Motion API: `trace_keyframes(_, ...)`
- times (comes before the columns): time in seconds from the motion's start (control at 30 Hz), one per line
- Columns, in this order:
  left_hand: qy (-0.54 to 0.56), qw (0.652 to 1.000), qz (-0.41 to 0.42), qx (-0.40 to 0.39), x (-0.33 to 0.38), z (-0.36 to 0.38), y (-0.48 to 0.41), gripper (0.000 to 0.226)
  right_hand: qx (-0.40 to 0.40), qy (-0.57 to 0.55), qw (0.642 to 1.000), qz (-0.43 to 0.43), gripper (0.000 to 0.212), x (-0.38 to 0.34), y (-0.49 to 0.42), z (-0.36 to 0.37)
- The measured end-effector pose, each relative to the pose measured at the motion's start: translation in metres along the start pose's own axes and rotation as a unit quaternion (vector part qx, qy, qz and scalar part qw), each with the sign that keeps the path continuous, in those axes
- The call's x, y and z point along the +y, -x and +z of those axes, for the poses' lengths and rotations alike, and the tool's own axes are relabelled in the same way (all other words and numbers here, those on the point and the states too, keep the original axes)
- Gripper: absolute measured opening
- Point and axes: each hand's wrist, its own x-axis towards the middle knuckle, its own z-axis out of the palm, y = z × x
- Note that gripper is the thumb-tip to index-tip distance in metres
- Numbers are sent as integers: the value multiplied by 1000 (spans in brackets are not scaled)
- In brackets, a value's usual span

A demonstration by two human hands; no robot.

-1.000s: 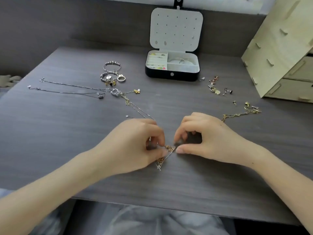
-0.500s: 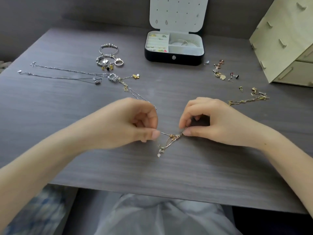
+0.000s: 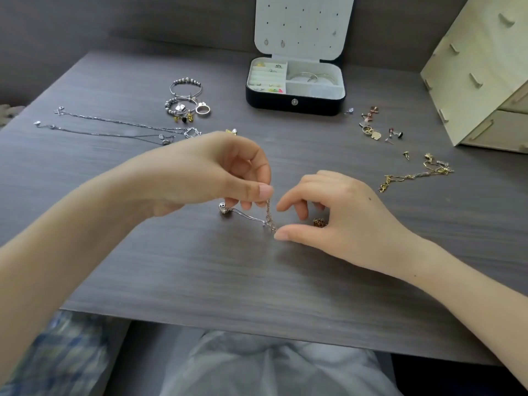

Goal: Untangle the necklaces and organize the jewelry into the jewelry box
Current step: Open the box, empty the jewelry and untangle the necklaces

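Observation:
My left hand is raised over the middle of the table and pinches a rose-gold chain between thumb and fingers. The chain hangs down to a small tangle on the table. A silver chain with a round pendant runs from under my left hand into that tangle. My right hand rests on the table, its thumb tip touching the tangle's lower end and its forefinger held apart above. A gold-brown pendant lies under its fingers. The open jewelry box stands at the back.
Two silver necklaces lie stretched out at the left, with beaded bracelets and a ring behind them. Loose earrings and a gold chain lie at the right. A wooden drawer unit stands at the far right.
My left hand has risen, lifting the rose-gold chain, and the silver pendant has come into view. My right forefinger has come away from the thumb, ending its pinch.

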Motion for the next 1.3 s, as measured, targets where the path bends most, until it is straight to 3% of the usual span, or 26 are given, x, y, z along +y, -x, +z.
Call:
trace_keyframes(0.07, 19, 1000, 9, -10, 1, -3, 0, 15, -13, 14, 1000, 6, 35, -1, -3, 2)
trace_keyframes(0.2, 35, 999, 27, -17, 3, -6, -3, 8, -45, -9, 999, 12, 20, -2, -8, 4)
trace_keyframes(0.33, 41, 998, 36, -13, 5, -10, -8, 9, -74, -129, 987, 67, 7, -1, -7, -1)
trace_keyframes(0.53, 40, 999, 17, -19, 5, -16, -18, 19, -70, -291, 940, 165, 13, -1, -7, -16)
trace_keyframes(0.73, 48, 999, -13, 2, 1, -17, -29, 12, -60, -300, 933, 192, 20, 0, -7, -17)
trace_keyframes(1.0, 81, 996, -17, 25, 1, -12, -42, 11, -25, -327, 918, 223, 10, 3, -7, -19)
trace_keyframes(1.17, -58, 995, 7, 80, 4, -1, -63, 15, -7, -282, 931, 232, 13, 4, -7, -17)
trace_keyframes(1.3, -207, 971, 50, 108, 0, 9, -79, 13, 13, -228, 944, 240, 13, 7, -6, -14)
